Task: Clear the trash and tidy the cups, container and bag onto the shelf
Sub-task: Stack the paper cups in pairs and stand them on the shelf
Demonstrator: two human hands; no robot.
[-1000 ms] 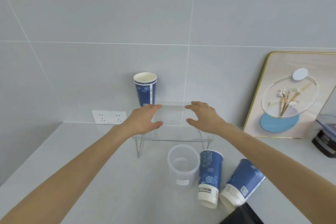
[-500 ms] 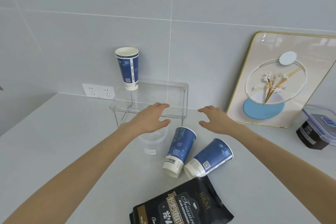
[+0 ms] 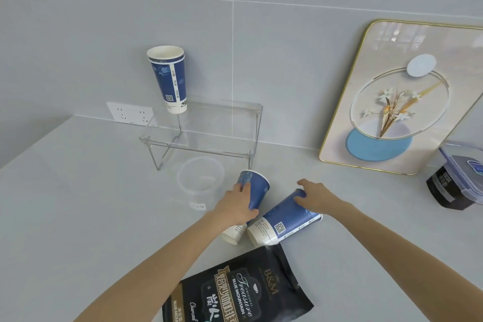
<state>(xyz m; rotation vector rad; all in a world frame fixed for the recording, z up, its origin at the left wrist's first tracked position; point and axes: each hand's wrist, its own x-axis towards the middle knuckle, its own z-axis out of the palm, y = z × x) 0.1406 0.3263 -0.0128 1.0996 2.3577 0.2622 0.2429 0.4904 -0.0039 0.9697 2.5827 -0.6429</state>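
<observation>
Two blue paper cups lie on their sides on the grey counter. My left hand is wrapped around the left cup. My right hand closes over the bottom end of the right cup. A clear plastic container stands upright just left of them. A black coffee bag lies flat in front of the cups. Behind stands the clear shelf, with a stack of two blue cups upright on its left end.
A gold-framed picture leans on the tiled wall at the right. A lidded box with dark contents sits at the far right edge. A white wall socket is behind the shelf's left end.
Both hands left the shelf, came down towards me and closed on the two lying cups. My view tilted downward, bringing the black bag into sight.
</observation>
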